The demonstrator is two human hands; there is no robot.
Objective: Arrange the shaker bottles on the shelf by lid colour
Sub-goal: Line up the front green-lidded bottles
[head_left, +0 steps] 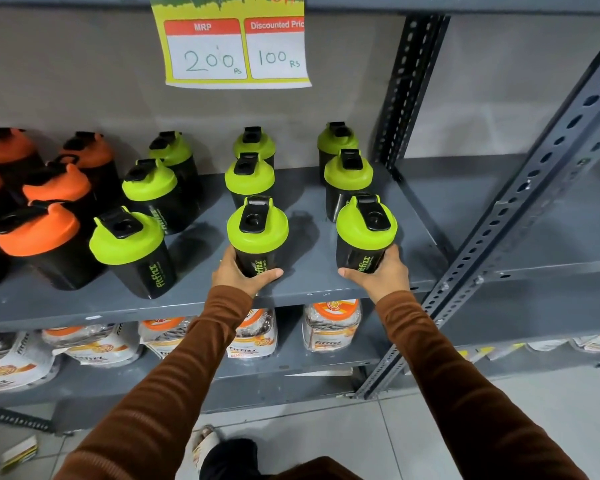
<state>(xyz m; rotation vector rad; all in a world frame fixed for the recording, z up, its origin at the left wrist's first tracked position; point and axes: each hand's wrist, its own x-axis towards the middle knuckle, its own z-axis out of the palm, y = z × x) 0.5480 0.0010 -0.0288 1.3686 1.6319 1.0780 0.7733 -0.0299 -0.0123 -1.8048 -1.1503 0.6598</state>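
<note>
Black shaker bottles stand on the grey shelf. Several with orange lids are grouped at the left. Green-lidded ones fill three rows to the right. My left hand is wrapped around the base of the front green-lidded bottle of the middle row. My right hand grips the base of the front green-lidded bottle of the right row. Both bottles stand upright on the shelf near its front edge. Another green-lidded bottle stands at the front of the left green row.
A yellow price sign hangs from the shelf above. Slotted metal uprights bound the shelf on the right. Packaged goods lie on the lower shelf. A tiled floor lies below, with a small card on it.
</note>
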